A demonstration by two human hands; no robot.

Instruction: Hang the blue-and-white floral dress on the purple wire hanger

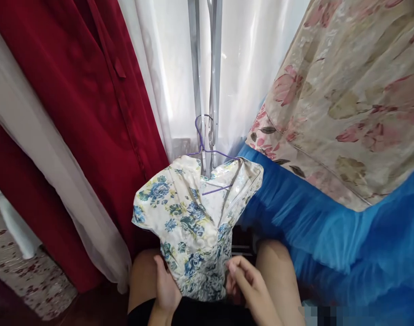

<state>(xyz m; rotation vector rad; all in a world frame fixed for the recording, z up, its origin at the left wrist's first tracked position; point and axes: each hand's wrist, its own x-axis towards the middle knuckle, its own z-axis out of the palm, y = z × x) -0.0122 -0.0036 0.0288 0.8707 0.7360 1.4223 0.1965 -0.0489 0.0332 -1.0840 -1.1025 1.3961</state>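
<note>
A short-sleeved floral blouse (193, 222), cream with blue and yellow-green flowers, hangs on a purple wire hanger (202, 146) in front of my knees. Its V-neck lies open, and the lower part looks darker and gathered. My left hand (166, 286) is at the blouse's lower left edge, thumb stretched up and away from the cloth; its other fingers are partly hidden by the fabric. At the lower right edge my right hand (243, 277) has its fingers curled against the side of the blouse, and the fingertips are partly hidden.
A grey metal stand (195, 54) rises behind the hanger, before a white curtain (173, 68). Red fabric (88, 113) hangs at left beside a sheer white strip (57, 149). At right a beige floral cloth (346, 104) hangs over blue tulle (312, 226).
</note>
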